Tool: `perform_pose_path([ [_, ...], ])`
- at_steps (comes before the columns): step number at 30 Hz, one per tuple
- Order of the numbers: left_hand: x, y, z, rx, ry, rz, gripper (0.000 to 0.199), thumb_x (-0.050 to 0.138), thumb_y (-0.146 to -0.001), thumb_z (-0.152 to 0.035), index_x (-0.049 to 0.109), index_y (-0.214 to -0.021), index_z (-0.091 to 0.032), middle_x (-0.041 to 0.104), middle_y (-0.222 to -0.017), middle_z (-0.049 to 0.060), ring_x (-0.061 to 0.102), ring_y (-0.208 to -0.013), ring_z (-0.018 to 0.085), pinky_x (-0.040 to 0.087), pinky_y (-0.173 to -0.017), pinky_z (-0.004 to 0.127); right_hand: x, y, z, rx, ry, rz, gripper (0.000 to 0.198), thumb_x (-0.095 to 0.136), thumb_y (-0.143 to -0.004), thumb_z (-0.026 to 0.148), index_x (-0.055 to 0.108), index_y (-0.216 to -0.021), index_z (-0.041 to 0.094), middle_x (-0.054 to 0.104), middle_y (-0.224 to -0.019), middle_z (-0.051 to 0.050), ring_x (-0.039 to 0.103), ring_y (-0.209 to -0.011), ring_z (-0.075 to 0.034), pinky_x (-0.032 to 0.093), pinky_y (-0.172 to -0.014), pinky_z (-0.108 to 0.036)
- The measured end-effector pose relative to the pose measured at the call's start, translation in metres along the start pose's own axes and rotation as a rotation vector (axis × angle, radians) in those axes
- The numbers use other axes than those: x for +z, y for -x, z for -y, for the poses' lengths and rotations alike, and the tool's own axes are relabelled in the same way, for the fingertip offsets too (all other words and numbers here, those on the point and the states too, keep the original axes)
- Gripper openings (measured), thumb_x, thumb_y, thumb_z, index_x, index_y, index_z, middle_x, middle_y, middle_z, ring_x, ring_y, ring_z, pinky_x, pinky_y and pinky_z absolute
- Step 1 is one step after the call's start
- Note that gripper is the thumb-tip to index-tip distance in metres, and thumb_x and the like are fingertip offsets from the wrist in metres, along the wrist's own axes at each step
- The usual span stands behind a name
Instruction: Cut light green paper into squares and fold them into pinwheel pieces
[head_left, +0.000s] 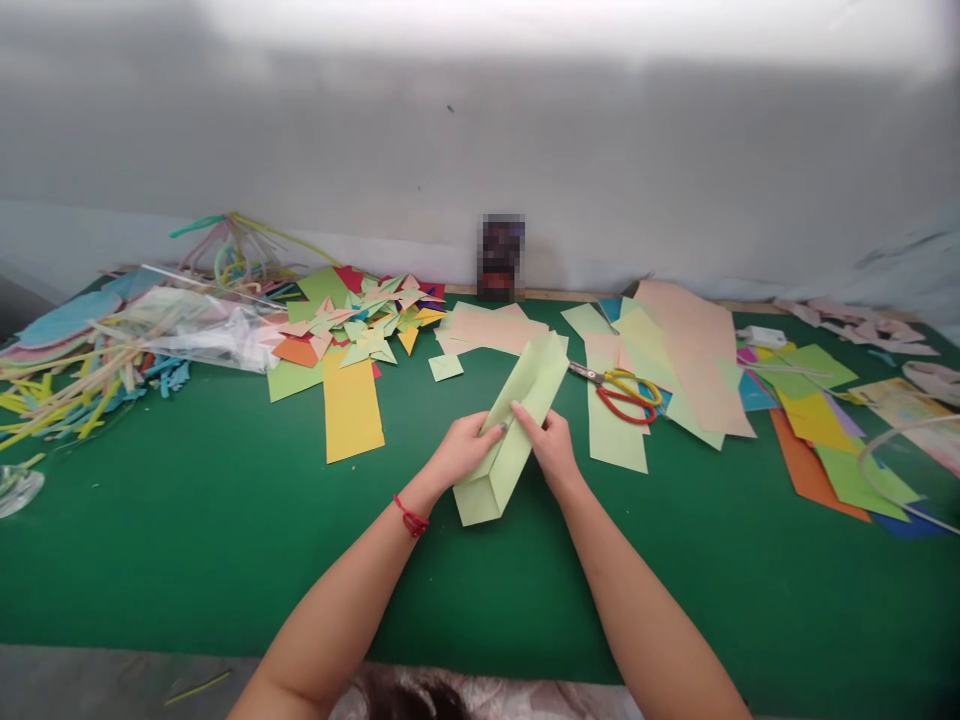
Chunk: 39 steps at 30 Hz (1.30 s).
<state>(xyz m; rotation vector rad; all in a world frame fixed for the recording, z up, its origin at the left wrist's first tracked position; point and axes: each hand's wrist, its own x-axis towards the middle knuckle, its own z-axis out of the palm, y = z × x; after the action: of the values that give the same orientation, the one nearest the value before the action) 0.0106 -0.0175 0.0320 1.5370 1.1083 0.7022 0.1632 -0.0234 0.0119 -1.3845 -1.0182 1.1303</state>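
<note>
A light green sheet of paper (536,375), creased lengthwise into a long trough shape, is held tilted above the table. My left hand (466,447) grips its left edge, thumb on the inner face. On the opposite side my right hand (551,445) pinches the paper, its thumb pressed near the middle crease. The fingers behind the sheet are hidden. Just beyond the paper lies a small pale green square (446,368). To the right rest scissors (626,390) with red and yellow handles, partly over pale green paper.
Folded paper stars (371,318) and a yellow sheet (351,410) lie left on the green table (262,560). Farther left are pipe cleaners (82,390) and clear plastic bags (210,325). Peach sheets (694,350) and coloured papers (832,440) lie right. A blurred dark object (501,258) stands at the back.
</note>
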Motion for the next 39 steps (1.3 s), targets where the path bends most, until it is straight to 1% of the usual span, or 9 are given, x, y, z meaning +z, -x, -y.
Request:
perform_pose_path([
  [4,0.002,0.002,-0.003,0.010,-0.010,0.046,0.036,0.046,-0.083,-0.046,0.062,-0.090,-0.015,0.064,-0.089,0.006,0.056,-0.078,0.020,0.042,-0.063,0.027,-0.005,-0.001,0.002,0.081,-0.107,-0.018,0.041,0.071,-0.062,0.046,0.069,-0.085,0.011,0.071,-0.090,-0.011,0.065,-0.080,-0.026,0.052,-0.064,-0.032],
  [7,0.004,0.001,-0.002,0.023,-0.014,-0.027,0.033,0.047,-0.083,-0.046,0.059,-0.083,-0.016,0.060,-0.080,0.002,0.051,-0.071,0.016,0.038,-0.059,0.024,-0.003,-0.001,0.001,0.102,-0.170,0.002,0.043,0.072,-0.060,0.047,0.069,-0.085,0.013,0.071,-0.089,-0.009,0.066,-0.079,-0.026,0.053,-0.065,-0.032],
  [10,0.004,-0.001,0.001,0.016,-0.017,-0.132,0.035,0.046,-0.083,-0.047,0.048,-0.066,-0.017,0.043,-0.061,-0.003,0.038,-0.057,0.011,0.028,-0.051,0.022,0.001,0.000,-0.002,0.114,-0.181,0.049,0.045,0.074,-0.058,0.047,0.070,-0.085,0.012,0.071,-0.085,-0.008,0.066,-0.075,-0.025,0.053,-0.064,-0.033],
  [14,0.004,-0.003,0.006,0.000,0.009,-0.172,0.039,0.046,-0.083,-0.046,0.034,-0.059,-0.018,0.029,-0.057,-0.005,0.028,-0.054,0.009,0.022,-0.048,0.022,0.004,0.002,-0.007,0.130,-0.161,0.067,0.045,0.074,-0.058,0.046,0.070,-0.088,0.012,0.071,-0.085,-0.009,0.066,-0.071,-0.024,0.052,-0.060,-0.032],
  [20,0.007,-0.004,0.007,-0.012,0.087,-0.168,0.033,0.037,-0.088,-0.043,0.038,-0.066,-0.018,0.039,-0.064,-0.003,0.036,-0.059,0.011,0.030,-0.054,0.023,0.004,0.002,-0.007,0.130,-0.170,0.066,0.043,0.075,-0.059,0.044,0.070,-0.087,0.012,0.072,-0.086,-0.010,0.066,-0.075,-0.024,0.053,-0.065,-0.033],
  [29,0.004,-0.002,0.002,-0.010,0.078,-0.106,0.036,0.040,-0.086,-0.044,0.037,-0.061,-0.018,0.036,-0.060,-0.004,0.033,-0.056,0.010,0.028,-0.052,0.022,0.004,0.003,-0.001,0.135,-0.228,-0.031,0.034,0.074,-0.062,0.039,0.070,-0.083,0.013,0.071,-0.091,-0.010,0.066,-0.083,-0.025,0.054,-0.070,-0.031],
  [32,0.003,-0.002,0.001,-0.014,0.062,-0.056,0.032,0.047,-0.083,-0.045,0.049,-0.067,-0.017,0.047,-0.065,-0.003,0.041,-0.059,0.011,0.031,-0.053,0.022,0.003,0.002,-0.002,0.140,-0.255,-0.031,0.035,0.075,-0.061,0.038,0.070,-0.084,0.012,0.072,-0.091,-0.010,0.066,-0.082,-0.025,0.054,-0.069,-0.032],
  [35,0.002,-0.001,0.000,-0.036,0.042,0.025,0.030,0.051,-0.080,-0.045,0.059,-0.084,-0.016,0.061,-0.082,0.002,0.052,-0.071,0.015,0.038,-0.058,0.024,0.002,0.002,-0.002,0.133,-0.263,-0.027,0.034,0.075,-0.061,0.038,0.071,-0.083,0.013,0.072,-0.090,-0.010,0.067,-0.081,-0.024,0.054,-0.067,-0.032],
  [39,-0.001,0.001,-0.001,-0.069,0.025,0.096,0.031,0.055,-0.077,-0.043,0.062,-0.090,-0.016,0.065,-0.089,0.004,0.057,-0.077,0.018,0.041,-0.061,0.024,-0.004,-0.004,-0.002,0.121,-0.278,-0.065,0.033,0.076,-0.059,0.036,0.071,-0.082,0.013,0.072,-0.090,-0.009,0.067,-0.080,-0.024,0.054,-0.069,-0.032],
])
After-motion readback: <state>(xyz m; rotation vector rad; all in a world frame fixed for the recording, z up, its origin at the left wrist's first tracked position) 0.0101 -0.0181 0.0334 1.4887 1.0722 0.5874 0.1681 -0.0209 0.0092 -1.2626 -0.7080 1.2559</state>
